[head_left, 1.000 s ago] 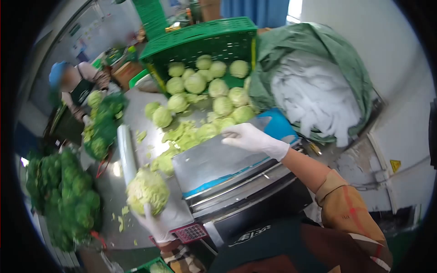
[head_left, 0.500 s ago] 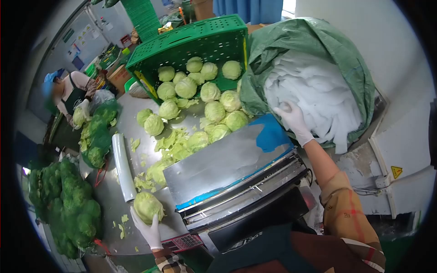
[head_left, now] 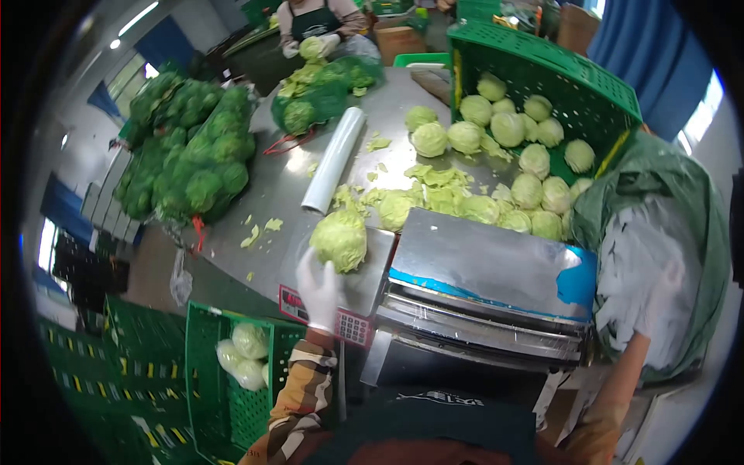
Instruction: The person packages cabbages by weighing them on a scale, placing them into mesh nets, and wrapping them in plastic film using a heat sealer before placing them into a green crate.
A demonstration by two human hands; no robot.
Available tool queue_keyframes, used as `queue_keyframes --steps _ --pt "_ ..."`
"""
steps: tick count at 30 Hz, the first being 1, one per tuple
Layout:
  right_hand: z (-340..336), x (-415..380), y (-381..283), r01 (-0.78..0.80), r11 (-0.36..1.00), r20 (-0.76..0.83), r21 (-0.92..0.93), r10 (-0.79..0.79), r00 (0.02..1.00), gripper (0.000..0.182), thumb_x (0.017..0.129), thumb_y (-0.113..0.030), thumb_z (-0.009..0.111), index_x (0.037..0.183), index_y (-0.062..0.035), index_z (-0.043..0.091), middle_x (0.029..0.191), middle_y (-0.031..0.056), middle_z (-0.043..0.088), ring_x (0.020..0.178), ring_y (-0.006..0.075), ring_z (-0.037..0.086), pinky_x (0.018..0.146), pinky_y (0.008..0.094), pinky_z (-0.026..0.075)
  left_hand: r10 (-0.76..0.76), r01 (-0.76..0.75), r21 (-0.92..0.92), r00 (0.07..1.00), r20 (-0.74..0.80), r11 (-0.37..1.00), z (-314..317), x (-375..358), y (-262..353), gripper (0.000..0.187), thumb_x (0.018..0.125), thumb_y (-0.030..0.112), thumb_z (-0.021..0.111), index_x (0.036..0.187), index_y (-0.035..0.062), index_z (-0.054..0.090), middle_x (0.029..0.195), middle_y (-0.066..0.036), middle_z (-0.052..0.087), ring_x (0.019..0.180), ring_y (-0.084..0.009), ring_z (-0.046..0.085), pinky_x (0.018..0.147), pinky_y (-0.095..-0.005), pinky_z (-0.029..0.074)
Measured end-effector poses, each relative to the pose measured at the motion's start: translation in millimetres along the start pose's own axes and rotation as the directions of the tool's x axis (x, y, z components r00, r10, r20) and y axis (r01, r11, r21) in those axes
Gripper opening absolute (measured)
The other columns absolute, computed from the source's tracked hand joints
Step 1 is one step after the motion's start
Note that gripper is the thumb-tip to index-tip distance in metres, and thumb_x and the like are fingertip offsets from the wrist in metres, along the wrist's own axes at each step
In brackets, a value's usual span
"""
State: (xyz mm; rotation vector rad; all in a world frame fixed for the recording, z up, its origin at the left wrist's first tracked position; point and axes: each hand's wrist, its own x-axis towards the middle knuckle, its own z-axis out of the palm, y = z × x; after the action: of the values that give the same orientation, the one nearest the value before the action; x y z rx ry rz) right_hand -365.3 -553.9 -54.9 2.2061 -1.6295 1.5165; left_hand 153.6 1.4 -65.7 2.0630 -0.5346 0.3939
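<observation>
The left hand (head_left: 319, 291), in a white glove, cups the near side of a cabbage (head_left: 339, 242), its thumb apart from the fingers, just left of the middle of the frame. The cabbage is over the plate (head_left: 373, 256) of the scale. It is round, so it could roll if the hand let go too soon. It might bump the roll (head_left: 335, 160) just above it, or the steel box (head_left: 488, 246) to its right.

The left wrist is over the scale's red front (head_left: 351, 327), low in the frame. It could push a key by mistake. If the hand leans on the cabbage, the number could come out wrong.

The right hand (head_left: 660, 298) is in the white strips (head_left: 649, 246) in the green bag (head_left: 690, 174), at the right of the frame. White glove on white strips is blurry, so I cannot tell if it pinches any. The strips lie in a heap, so they could tangle, or too many could come out at once.
</observation>
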Motion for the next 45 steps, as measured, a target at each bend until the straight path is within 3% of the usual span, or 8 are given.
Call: queue_keyframes --steps 3,7,14,30,35,37,40,45 --pt "-67 6 -37 -0.098 0.988 -0.261 0.121 0.127 0.957 0.036 0.101 -0.016 0.046 0.129 0.0063 0.051 0.123 0.0178 0.059 0.111 0.0269 0.057 0.098 0.0341 0.044 0.024 0.006 -0.280 0.994 0.103 0.960 11 -31 54 0.041 0.090 0.004 0.059 0.130 -0.0012 0.050 0.120 -0.013 0.060 0.111 -0.0216 0.058 0.097 -0.0334 0.045" --pt "-58 -10 -63 -0.551 -0.462 0.554 0.695 -0.144 0.820 0.037 0.097 -0.011 0.049 0.132 0.0025 0.047 0.097 0.0091 0.057 0.083 0.0147 0.055 0.072 0.0269 0.048 0.063 0.280 -0.661 0.893 0.446 0.696 37 -61 130 0.044 0.096 0.005 0.052 0.138 0.0020 0.042 0.122 -0.010 0.060 0.111 -0.0175 0.058 0.094 -0.0293 0.046" --pt "-66 -189 -381 -0.716 0.419 0.825 0.559 -0.186 0.534 0.019 0.092 -0.003 0.058 0.111 0.0006 0.060 0.096 0.0021 0.061 0.084 0.0064 0.056 0.074 0.0190 0.045 0.411 0.765 -0.642 0.601 0.685 -0.048 74 -110 206 0.054 0.105 0.036 0.036 0.149 0.0051 0.028 0.146 -0.012 0.038 0.130 -0.0166 0.041 0.106 -0.0289 0.033" --pt "-56 -245 -435 -0.400 0.485 0.574 0.778 -0.289 0.767 0.025 0.101 -0.021 0.052 0.097 0.0029 0.061 0.096 0.0094 0.064 0.087 0.0191 0.063 0.085 0.0292 0.049 0.028 0.310 -0.519 0.838 0.545 0.796 -59 -99 195 0.048 0.106 0.029 0.033 0.137 -0.0060 0.043 0.137 -0.017 0.050 0.125 -0.0222 0.049 0.107 -0.0326 0.036" --pt "-61 -237 -447 -0.972 -0.022 0.905 0.235 -0.360 0.227 0.031 0.104 -0.027 0.042 0.105 -0.0001 0.058 0.092 0.0096 0.066 0.082 0.0188 0.065 0.076 0.0338 0.053 -0.094 0.654 -0.756 0.751 0.654 -0.035 -54 -99 125 0.043 0.106 0.034 0.035 0.114 0.0001 0.061 0.104 -0.009 0.066 0.101 -0.0153 0.062 0.093 -0.0298 0.047" --pt "-73 -254 -457 -0.972 0.157 0.847 -0.173 -0.481 -0.228 0.028 0.102 -0.024 0.047 0.113 -0.0004 0.058 0.092 0.0072 0.065 0.078 0.0167 0.063 0.072 0.0324 0.053 0.424 0.430 0.147 0.670 0.609 -0.891 -82 -79 113 0.034 0.105 0.035 0.038 0.119 0.0084 0.054 0.104 -0.004 0.060 0.096 -0.0140 0.058 0.088 -0.0275 0.047" --pt "-63 -261 -439 -0.794 0.598 0.501 -0.109 -0.657 -0.563 0.030 0.095 -0.021 0.060 0.116 0.0001 0.061 0.091 0.0032 0.066 0.069 0.0101 0.059 0.061 0.0241 0.048 0.208 0.722 -0.396 0.591 0.780 -0.567 -103 -61 103 0.032 0.106 0.034 0.037 0.117 0.0090 0.054 0.101 -0.003 0.060 0.091 -0.0129 0.060 0.082 -0.0279 0.050" --pt "-9 -232 -446 -0.730 0.594 0.863 0.337 -0.505 -0.013 0.015 0.089 -0.005 0.058 0.095 0.0036 0.068 0.081 0.0045 0.067 0.068 0.0099 0.062 0.060 0.0238 0.051 0.087 0.802 -0.549 0.580 0.810 -0.237 -109 -72 108 0.024 0.098 0.013 0.054 0.119 0.0029 0.051 0.078 0.000 0.054 0.065 -0.0065 0.052 0.059 -0.0204 0.043"
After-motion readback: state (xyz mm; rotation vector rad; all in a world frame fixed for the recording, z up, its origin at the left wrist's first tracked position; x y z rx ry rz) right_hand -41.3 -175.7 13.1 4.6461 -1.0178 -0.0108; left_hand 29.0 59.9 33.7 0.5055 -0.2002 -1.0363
